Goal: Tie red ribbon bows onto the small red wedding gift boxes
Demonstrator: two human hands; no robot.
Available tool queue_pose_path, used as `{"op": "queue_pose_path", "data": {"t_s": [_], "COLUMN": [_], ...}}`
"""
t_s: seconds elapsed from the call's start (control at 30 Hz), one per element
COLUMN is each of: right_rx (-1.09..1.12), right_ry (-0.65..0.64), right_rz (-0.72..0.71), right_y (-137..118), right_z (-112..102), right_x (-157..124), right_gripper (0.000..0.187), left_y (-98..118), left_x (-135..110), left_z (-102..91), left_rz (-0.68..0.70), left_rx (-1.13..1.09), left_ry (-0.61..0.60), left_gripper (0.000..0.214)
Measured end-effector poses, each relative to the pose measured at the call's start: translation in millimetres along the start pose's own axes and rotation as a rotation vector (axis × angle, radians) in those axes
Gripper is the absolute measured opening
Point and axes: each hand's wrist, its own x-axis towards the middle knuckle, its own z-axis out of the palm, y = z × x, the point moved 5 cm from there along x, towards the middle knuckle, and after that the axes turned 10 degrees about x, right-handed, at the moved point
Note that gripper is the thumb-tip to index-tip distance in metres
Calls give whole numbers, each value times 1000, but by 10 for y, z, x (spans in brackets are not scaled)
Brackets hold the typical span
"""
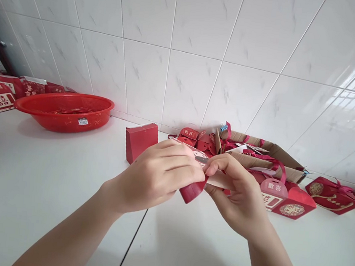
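Both of my hands hold a small red paper gift box [193,190] above the white table. My left hand [160,171] wraps over its left side, with the fingertips pressed on a red flap. At the other side, my right hand [238,190] pinches the box's edge between thumb and fingers, where a pale inner face shows. A printed panel in white and black peeks out above the fingers. Much of the box is hidden by my hands. Just behind my left hand stands a plain red box [141,141], upright on the table.
A red plastic basket [64,126] stands at the left, with red boxes [0,96] beyond it. Behind my hands is an open cardboard carton [284,155] of ribbons and cards. Finished-looking red gift boxes [290,202] sit at the right. A tiled wall [188,87] bounds the white table [65,172].
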Motion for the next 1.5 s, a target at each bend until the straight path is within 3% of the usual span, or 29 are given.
{"op": "queue_pose_path", "data": {"t_s": [0.27, 1.07, 1.5], "right_rx": [-74, -50, -119], "right_ry": [38, 172, 133], "right_rz": [-197, -160, -188], "right_y": [-50, -6, -59], "right_z": [-7, -55, -63], "right_x": [14, -12, -3], "right_gripper": [24, 31, 25], "left_y": [-24, -35, -8], "left_x": [-6, -22, -21], "left_z": [3, 33, 39], "left_rz": [-15, -46, -56], "left_rx": [-32, -82, -92], "left_ry": [20, 73, 96], "left_gripper": [21, 15, 15]}}
